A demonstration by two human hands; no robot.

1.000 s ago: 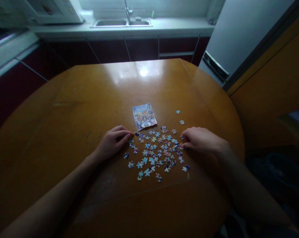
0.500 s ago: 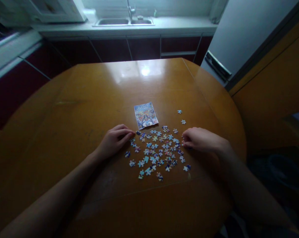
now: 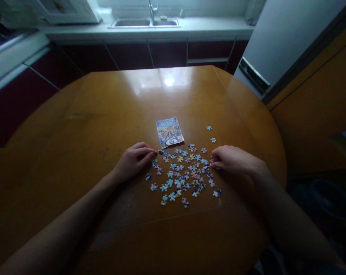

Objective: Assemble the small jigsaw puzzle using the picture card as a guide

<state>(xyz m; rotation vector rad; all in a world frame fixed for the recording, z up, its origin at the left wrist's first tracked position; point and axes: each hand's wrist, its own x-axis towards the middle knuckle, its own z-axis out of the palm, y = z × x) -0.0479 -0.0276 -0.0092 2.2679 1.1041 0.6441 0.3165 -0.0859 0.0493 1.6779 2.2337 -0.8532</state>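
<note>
Evidently a tabletop jigsaw: small puzzle pieces (image 3: 177,183) lie loosely scattered on a glossy wooden dining table (image 3: 118,103), between the person's two bare hands. Left hand (image 3: 137,158) rests at the spread's left edge, thumb and forefinger tips drawn close together just beside a dark piece (image 3: 160,152) — whether they pinch anything, cannot tell. Right hand (image 3: 233,158) at the opposite edge, fingers curled, thumb beneath and tips near the outermost pieces; its grip is hidden, so a hold cannot be told either. Beyond the spread, slightly askew, lies a printed picture sheet (image 3: 170,131) — blue, with large cartoon eyes low down. Two pale stray pieces (image 3: 213,140) sit apart, beyond the right hand. Far counter: double-bowl sink (image 3: 132,23).
</note>
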